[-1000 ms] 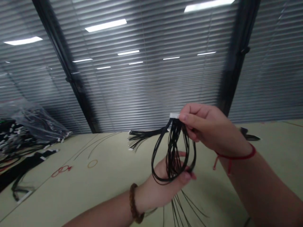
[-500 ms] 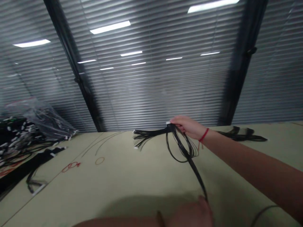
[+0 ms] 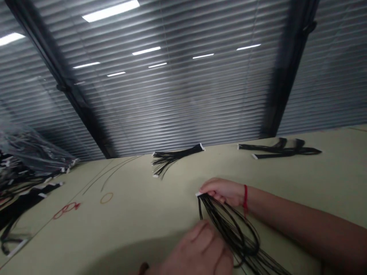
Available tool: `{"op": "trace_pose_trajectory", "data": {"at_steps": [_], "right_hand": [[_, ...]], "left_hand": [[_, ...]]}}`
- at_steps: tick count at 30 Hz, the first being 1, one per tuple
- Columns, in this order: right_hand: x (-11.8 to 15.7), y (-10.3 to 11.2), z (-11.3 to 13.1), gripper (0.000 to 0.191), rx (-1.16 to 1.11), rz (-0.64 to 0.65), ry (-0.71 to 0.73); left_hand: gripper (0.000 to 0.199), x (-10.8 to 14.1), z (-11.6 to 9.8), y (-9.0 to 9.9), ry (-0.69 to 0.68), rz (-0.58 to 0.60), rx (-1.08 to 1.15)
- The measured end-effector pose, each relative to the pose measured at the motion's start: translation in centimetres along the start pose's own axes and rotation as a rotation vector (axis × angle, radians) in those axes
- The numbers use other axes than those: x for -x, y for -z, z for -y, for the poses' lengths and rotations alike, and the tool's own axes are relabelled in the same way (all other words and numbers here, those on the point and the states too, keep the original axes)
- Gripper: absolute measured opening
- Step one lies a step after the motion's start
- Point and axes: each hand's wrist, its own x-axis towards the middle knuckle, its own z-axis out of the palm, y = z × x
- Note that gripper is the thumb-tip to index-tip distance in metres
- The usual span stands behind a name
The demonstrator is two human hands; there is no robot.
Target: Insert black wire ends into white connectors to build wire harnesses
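My right hand, with a red cord at the wrist, pinches a black wire harness just below its white connector. Loose black wires loop and fan out from there toward the bottom right. In front of them is my left hand, slightly blurred, its fingers curled closed. One black wire strand runs from the connector down to its knuckles. The fingertips are hidden behind the back of the hand, so their exact hold is only partly visible.
On the pale table, a short black wire bundle lies near the back edge, with folded black harnesses to its right. At left are a red wire coil, a yellow ring, a plastic bag and piled harnesses. Blinds stand behind.
My right hand has drawn the harness back from the rear edge, toward me, away from the short bundle. My left hand has come up closer to the connector. The view has shifted slightly right.
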Motion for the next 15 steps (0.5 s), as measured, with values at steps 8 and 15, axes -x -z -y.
{"op": "trace_pose_trajectory", "data": {"at_steps": [8, 15], "right_hand": [[0.4, -1.7, -1.0, 0.028, 0.264, 0.002, 0.165], [0.8, -2.2, -1.1, 0.023, 0.345, 0.068, 0.310]], "left_hand": [[0.014, -3.6, 4.3, 5.7, 0.401, -0.248, 0.796], [0.020, -6.1, 11.7, 0.8, 0.822, -0.443, 1.218]]}}
